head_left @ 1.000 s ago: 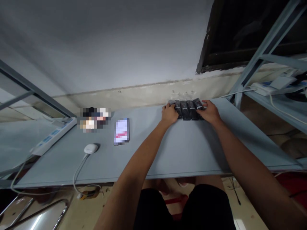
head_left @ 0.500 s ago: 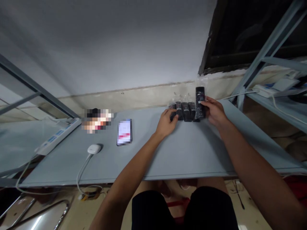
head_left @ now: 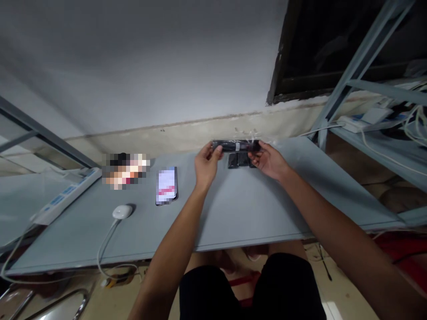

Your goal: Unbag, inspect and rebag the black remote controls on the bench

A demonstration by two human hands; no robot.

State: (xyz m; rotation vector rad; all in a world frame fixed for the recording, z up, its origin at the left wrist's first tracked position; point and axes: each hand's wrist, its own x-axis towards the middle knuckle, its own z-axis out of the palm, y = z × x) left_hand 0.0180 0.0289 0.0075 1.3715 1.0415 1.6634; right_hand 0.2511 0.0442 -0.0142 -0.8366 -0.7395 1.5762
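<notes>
Two items to log first: the left hand point(head_left: 207, 164) and the right hand point(head_left: 270, 161). What state are they in?

Both closed, fingers pinched on opposite ends of a long black packet point(head_left: 236, 145). It has clear plastic film and a pale band around its middle, and it is held level just above the counter point(head_left: 253, 209).

And the rest of the lot?

At least two more dark packets point(head_left: 242, 160) lie flat on the counter, side by side, directly below the held one. It partly hides them, so the exact count cannot be told.

What stands done, and what is left?

One packet is up in the hands. The others lie on the counter, close under the fingers. The film on the held packet looks unopened, as far as this view shows.

Other stock nearby?

One smartphone point(head_left: 166, 186), lying to the left of the hands, its screen blurred. One white wired mouse point(head_left: 122, 212), nearer the front edge. One pile of small things point(head_left: 126, 171), too blurred to name. One white power strip point(head_left: 66, 195), along the counter's left end.
</notes>
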